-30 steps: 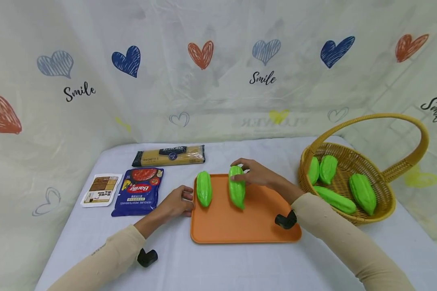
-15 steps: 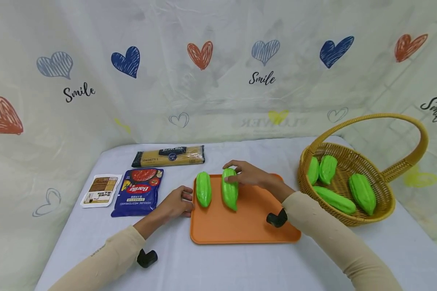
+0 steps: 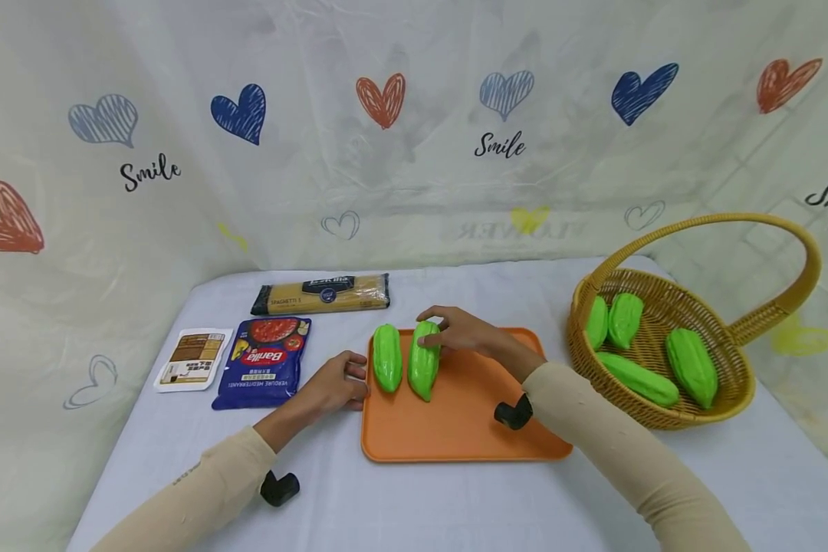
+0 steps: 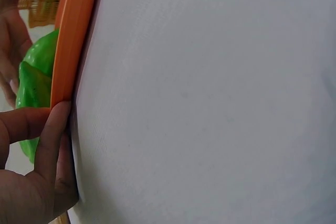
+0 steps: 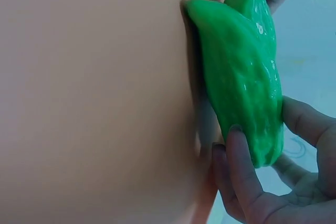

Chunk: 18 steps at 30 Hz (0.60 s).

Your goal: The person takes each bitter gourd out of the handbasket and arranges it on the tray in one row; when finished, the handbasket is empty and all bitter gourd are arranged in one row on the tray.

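Note:
On the orange tray [image 3: 472, 425] lie two glossy green bitter melons side by side, tips toward the near edge. My right hand [image 3: 464, 331] grips the right-hand bitter melon [image 3: 422, 376] at its far end. The right wrist view shows my thumb and fingers around the blunt end of this bitter melon [image 5: 239, 72], which partly covers the other one. Close by at the tray's left side is the second bitter melon [image 3: 388, 360]. My left hand [image 3: 333, 383] pinches the tray's left rim; in the left wrist view its fingertips meet the orange rim [image 4: 73, 40].
To the right stands a wicker basket [image 3: 669, 420] with a tall handle, holding several green bitter melons. At the left lie a blue Barilla sauce pouch [image 3: 262, 364] and a white-edged packet [image 3: 193, 360]. Behind them is a spaghetti pack [image 3: 320, 295].
My right hand has moved left across the tray with its bitter melon, bringing it near the other one. My left hand has stayed at the tray's rim.

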{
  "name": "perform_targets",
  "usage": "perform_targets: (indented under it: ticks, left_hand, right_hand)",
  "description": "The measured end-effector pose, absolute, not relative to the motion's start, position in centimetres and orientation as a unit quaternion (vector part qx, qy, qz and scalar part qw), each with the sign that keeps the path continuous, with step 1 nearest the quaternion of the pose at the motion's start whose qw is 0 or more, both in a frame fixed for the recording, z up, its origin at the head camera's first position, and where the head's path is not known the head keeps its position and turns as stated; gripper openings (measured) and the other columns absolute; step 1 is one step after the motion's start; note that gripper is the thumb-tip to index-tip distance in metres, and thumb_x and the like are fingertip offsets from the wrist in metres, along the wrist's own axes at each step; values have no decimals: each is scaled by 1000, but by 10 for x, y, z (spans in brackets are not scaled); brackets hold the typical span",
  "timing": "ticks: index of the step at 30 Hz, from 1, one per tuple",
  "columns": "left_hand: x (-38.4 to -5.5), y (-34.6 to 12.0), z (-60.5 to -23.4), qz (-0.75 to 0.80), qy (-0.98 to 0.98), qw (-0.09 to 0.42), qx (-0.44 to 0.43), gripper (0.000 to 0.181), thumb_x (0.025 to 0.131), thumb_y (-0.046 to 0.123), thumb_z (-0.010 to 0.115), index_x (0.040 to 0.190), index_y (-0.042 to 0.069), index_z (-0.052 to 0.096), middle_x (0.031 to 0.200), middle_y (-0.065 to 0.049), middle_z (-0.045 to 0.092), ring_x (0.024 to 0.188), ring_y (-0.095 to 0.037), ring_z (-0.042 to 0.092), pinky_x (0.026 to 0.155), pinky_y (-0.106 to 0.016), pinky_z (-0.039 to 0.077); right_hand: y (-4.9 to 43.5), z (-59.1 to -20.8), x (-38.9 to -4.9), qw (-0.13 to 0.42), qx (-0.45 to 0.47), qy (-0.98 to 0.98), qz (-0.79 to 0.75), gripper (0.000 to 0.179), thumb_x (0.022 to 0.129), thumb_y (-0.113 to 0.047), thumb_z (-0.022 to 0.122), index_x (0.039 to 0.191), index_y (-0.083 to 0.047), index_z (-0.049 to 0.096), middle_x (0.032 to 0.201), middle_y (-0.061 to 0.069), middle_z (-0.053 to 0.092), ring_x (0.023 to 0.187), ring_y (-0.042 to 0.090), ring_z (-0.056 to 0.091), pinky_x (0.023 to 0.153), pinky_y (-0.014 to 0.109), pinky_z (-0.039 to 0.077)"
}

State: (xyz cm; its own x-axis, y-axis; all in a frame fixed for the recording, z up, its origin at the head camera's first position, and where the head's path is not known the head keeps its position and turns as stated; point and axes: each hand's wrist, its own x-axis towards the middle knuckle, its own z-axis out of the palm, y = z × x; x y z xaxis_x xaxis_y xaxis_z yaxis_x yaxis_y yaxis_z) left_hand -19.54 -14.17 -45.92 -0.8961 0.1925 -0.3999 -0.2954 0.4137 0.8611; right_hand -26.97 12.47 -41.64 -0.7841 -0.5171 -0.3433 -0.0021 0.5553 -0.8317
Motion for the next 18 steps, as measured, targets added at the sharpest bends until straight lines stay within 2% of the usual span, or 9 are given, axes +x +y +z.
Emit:
perform_targets:
  ticks: [7,18]
  left_hand:
    - [-196,-141,-459,539,810,228,-33,57,83,-2,68,137,2,49,119,-15,56,90,-22,65,71,-32,64]
    - [-196,-143,-459,539,809,233,-30,58,84,-2,67,138,3,48,121,-15,56,92,-21,65,72,-31,64]
  right_hand:
    - [118,-418,-269,278,-150,837,-446,56,97,-26,66,146,-8,46,125,20,61,104,26,66,89,41,59]
    - [107,-421,-267,240,-140,858,-431,49,94,-27,70,137,-10,56,122,21,64,89,23,69,85,39,60]
